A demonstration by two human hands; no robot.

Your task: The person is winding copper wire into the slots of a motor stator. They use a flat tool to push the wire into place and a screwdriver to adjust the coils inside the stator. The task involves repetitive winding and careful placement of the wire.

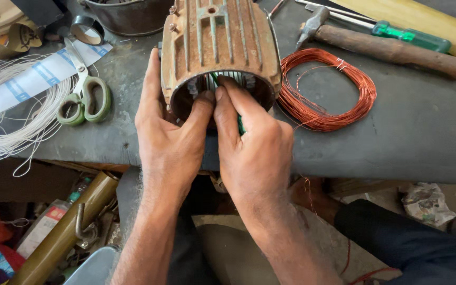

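Head view looks down on a rusty motor housing (220,50) lying on its side on the grey worktop (423,126), open end toward the person. Left hand (167,126) braces the housing's rim at about 9 o'clock, thumb pressed into the bore. Right hand (252,145) has its grip pinched on a thin green strip (241,126) going in among the pale slot liners.

To do this well, I judge the left hand should keep the housing from rolling while the right feeds the strip straight along the slot, without bending it or scraping the liners.

Counted: one housing, one copper wire coil (328,89) at 3 o'clock, one white wire coil (11,105) at 9 o'clock, one pair of scissors (83,87), one hammer (381,45), one green-handled screwdriver (397,30), one tape roll (86,29).
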